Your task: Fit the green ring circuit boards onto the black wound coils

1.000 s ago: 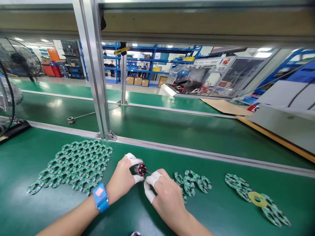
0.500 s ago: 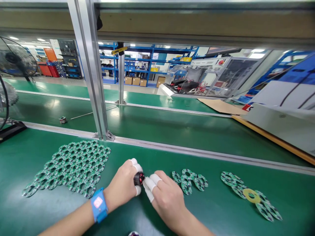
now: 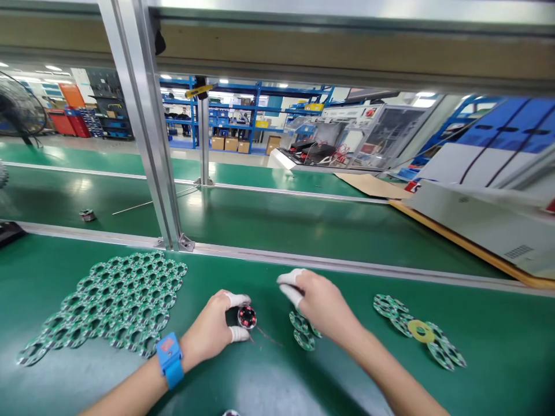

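My left hand (image 3: 212, 326) wears white finger cots and grips a small wire-wound motor stator (image 3: 247, 317) between thumb and fingers. Its round end, dark with red spots, faces up. Thin wires (image 3: 269, 337) trail from it toward the right. My right hand (image 3: 327, 303), also in finger cots, hovers over a small group of green ring-shaped circuit boards (image 3: 304, 340) and hides some of them. Its thumb and fingertip come together in a pinch; whether anything is between them cannot be made out.
Many ring boards (image 3: 117, 300) lie in a sheet at left. More rings (image 3: 440, 353), with a yellow ring (image 3: 420, 331) among them, lie at right. A metal post (image 3: 145, 133) rises behind the bench rail. Another stator (image 3: 87, 215) stands beyond it; a round part (image 3: 231, 412) shows at the bottom edge.
My right hand has left the stator and moved right and up, over the small ring group. The stator has turned in my left hand, its end now facing up. The view has swung right.
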